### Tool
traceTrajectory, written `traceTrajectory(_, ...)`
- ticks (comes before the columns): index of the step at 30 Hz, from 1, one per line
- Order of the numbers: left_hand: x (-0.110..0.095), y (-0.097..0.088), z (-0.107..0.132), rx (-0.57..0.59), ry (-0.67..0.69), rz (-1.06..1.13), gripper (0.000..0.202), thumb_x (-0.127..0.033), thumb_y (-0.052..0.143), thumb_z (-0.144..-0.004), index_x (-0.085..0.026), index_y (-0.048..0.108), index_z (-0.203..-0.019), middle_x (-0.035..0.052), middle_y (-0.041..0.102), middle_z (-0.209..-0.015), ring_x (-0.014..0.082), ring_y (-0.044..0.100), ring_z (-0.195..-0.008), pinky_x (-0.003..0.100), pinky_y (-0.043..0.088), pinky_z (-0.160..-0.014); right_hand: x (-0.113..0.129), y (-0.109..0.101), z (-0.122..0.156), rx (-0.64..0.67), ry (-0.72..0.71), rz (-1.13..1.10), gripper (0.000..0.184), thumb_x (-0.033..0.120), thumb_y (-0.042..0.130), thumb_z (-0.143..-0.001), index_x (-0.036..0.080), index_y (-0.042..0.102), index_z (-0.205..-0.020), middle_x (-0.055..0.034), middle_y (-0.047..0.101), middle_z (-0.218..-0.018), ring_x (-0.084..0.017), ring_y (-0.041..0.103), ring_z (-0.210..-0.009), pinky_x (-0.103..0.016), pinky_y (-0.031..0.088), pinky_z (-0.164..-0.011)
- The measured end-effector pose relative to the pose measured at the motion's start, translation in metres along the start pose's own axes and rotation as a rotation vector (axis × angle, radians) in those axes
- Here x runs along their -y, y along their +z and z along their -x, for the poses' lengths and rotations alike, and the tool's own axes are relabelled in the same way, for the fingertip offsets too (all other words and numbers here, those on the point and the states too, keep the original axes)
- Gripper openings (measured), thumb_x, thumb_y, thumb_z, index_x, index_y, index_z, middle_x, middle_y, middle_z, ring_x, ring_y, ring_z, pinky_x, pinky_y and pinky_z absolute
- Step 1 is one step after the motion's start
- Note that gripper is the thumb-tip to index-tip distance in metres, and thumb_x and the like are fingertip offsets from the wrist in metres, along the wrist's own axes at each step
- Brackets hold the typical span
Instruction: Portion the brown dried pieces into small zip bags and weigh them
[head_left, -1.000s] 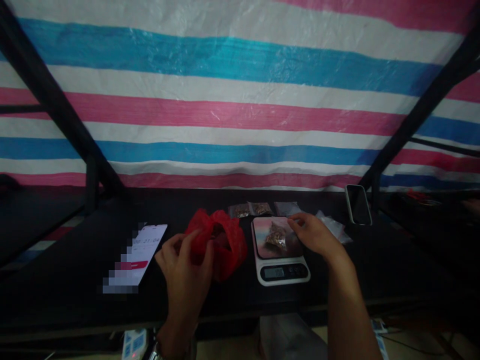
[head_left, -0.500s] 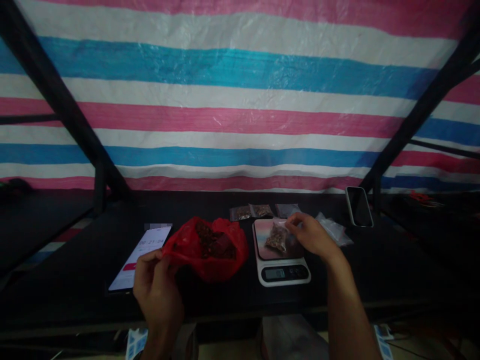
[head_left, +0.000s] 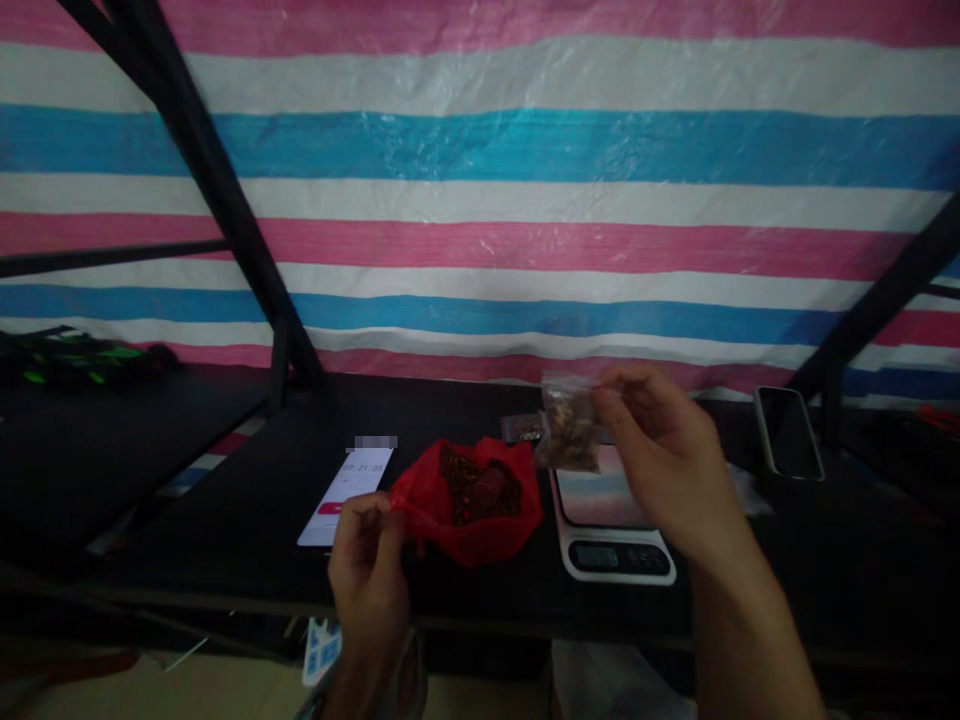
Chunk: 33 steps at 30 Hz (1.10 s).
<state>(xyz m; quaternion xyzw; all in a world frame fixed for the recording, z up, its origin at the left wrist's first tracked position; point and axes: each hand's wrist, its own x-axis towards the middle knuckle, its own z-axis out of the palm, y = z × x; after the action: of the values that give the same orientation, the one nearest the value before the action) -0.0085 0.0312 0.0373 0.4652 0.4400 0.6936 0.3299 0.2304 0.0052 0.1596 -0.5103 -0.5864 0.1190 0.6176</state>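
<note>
My left hand (head_left: pixel 369 565) pinches the left rim of a red plastic bag (head_left: pixel 480 545). The bag stands open on the black table, with small brown dried bits (head_left: pixel 465 485) and a dark reddish object (head_left: pixel 491 487) inside. My right hand (head_left: pixel 667 450) grips the right upper edge of a small clear zip bag (head_left: pixel 571 430) of brownish bits, held up above the scale. The digital kitchen scale (head_left: pixel 619 560) has a shiny plate and a white body; its reading is too dim to make out. Behind the red bag lies another small filled zip bag (head_left: pixel 521 428), partly hidden.
A phone showing a running timer (head_left: pixel 352 490) lies left of the red bag. At the right, another phone (head_left: pixel 789 432) leans near the frame post, with clear plastic bags (head_left: pixel 746 492) beside it. A striped sheet (head_left: pixel 525 200) hangs behind the black table.
My right hand has lifted the small zip bag off the scale plate, raising it toward me. The left hand keeps its hold on the red bag. The view has turned somewhat left.
</note>
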Motion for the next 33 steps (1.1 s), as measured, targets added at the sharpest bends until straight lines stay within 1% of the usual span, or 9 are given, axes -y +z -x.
traceTrajectory(5, 0.006, 0.006, 0.004, -0.054, 0.061, -0.049, 0.021, -0.036, 0.075, -0.087, -0.024, 0.06, -0.098, -0.0041, 0.062, -0.08, 0.012, 0.056, -0.058, 0.024, 0.046, -0.054, 0.001, 0.054, 0.007, 0.267, 0.0, 0.037, 0.013, 0.025, 0.059, -0.1, 0.026, 0.071, -0.105, -0.0016, 0.078, -0.1, -0.019, 0.072, -0.088, -0.03, 0.054, -0.08)
traceTrajectory(7, 0.009, 0.006, 0.004, -0.016, 0.114, -0.108, 0.015, -0.034, 0.068, -0.093, -0.024, 0.064, -0.103, -0.0004, 0.066, -0.089, 0.0153, 0.062, -0.069, 0.028, 0.051, -0.064, -0.008, 0.066, 0.009, 0.354, 0.016, 0.151, 0.024, 0.018, 0.061, -0.098, 0.027, 0.07, -0.118, -0.0013, 0.08, -0.101, -0.021, 0.074, -0.092, -0.032, 0.052, -0.084)
traceTrajectory(10, 0.01, 0.005, 0.004, 0.063, 0.152, -0.211, 0.014, -0.033, 0.058, -0.099, -0.024, 0.069, -0.099, 0.0013, 0.066, -0.087, 0.0195, 0.065, -0.079, 0.033, 0.052, -0.075, -0.02, 0.076, 0.009, 0.434, 0.055, 0.335, 0.038, 0.013, 0.066, -0.096, 0.029, 0.064, -0.131, -0.001, 0.082, -0.101, -0.025, 0.076, -0.094, -0.034, 0.049, -0.082)
traceTrajectory(15, 0.006, 0.009, 0.003, 0.099, 0.086, -0.201, 0.019, -0.031, 0.054, -0.098, -0.024, 0.069, -0.089, 0.0005, 0.063, -0.081, 0.02, 0.063, -0.077, 0.033, 0.051, -0.073, -0.028, 0.094, 0.013, 0.596, 0.004, 0.609, 0.011, 0.019, 0.069, -0.099, 0.026, 0.075, -0.103, -0.0033, 0.084, -0.099, -0.028, 0.075, -0.098, -0.038, 0.045, -0.086)
traceTrajectory(18, 0.005, 0.009, 0.002, 0.113, 0.054, -0.178, 0.017, -0.029, 0.055, -0.095, -0.024, 0.069, -0.087, 0.0003, 0.063, -0.079, 0.0197, 0.063, -0.075, 0.032, 0.051, -0.072, -0.032, 0.106, 0.019, 0.689, -0.09, 0.663, 0.013, 0.021, 0.067, -0.101, 0.025, 0.079, -0.1, -0.0051, 0.084, -0.104, -0.03, 0.072, -0.11, -0.043, 0.044, -0.097)
traceTrajectory(21, 0.005, 0.007, -0.001, 0.108, 0.042, -0.159, 0.017, -0.028, 0.055, -0.094, -0.024, 0.069, -0.086, 0.0009, 0.064, -0.079, 0.0205, 0.063, -0.077, 0.032, 0.05, -0.075, -0.036, 0.105, 0.024, 0.727, -0.083, 0.659, 0.016, 0.03, 0.069, -0.102, 0.024, 0.079, -0.113, -0.0074, 0.083, -0.117, -0.032, 0.069, -0.116, -0.047, 0.044, -0.102)
traceTrajectory(24, 0.007, 0.004, -0.004, 0.104, 0.018, -0.146, 0.017, -0.029, 0.055, -0.094, -0.023, 0.069, -0.085, 0.0014, 0.065, -0.079, 0.0208, 0.064, -0.079, 0.033, 0.049, -0.075, -0.039, 0.092, 0.023, 0.72, -0.038, 0.661, 0.028, 0.035, 0.076, -0.097, 0.023, 0.076, -0.123, -0.0093, 0.08, -0.125, -0.032, 0.068, -0.117, -0.046, 0.044, -0.103)
traceTrajectory(29, 0.011, 0.001, -0.006, 0.104, -0.032, -0.131, 0.017, -0.031, 0.055, -0.092, -0.023, 0.069, -0.085, 0.0002, 0.064, -0.077, 0.0184, 0.06, -0.073, 0.03, 0.045, -0.07, -0.042, 0.081, 0.016, 0.737, 0.047, 0.655, 0.012, 0.029, 0.076, -0.097, 0.023, 0.08, -0.106, -0.0068, 0.081, -0.109, -0.027, 0.07, -0.108, -0.038, 0.047, -0.096)
traceTrajectory(33, 0.012, 0.002, -0.005, 0.1, -0.059, -0.121, 0.017, -0.032, 0.055, -0.092, -0.023, 0.068, -0.086, -0.0016, 0.061, -0.074, 0.0159, 0.054, -0.063, 0.028, 0.04, -0.061, -0.041, 0.087, 0.018, 0.767, 0.032, 0.693, 0.022, 0.031, 0.064, -0.104, 0.026, 0.082, -0.114, -0.0087, 0.079, -0.116, -0.029, 0.069, -0.114, -0.041, 0.047, -0.101)
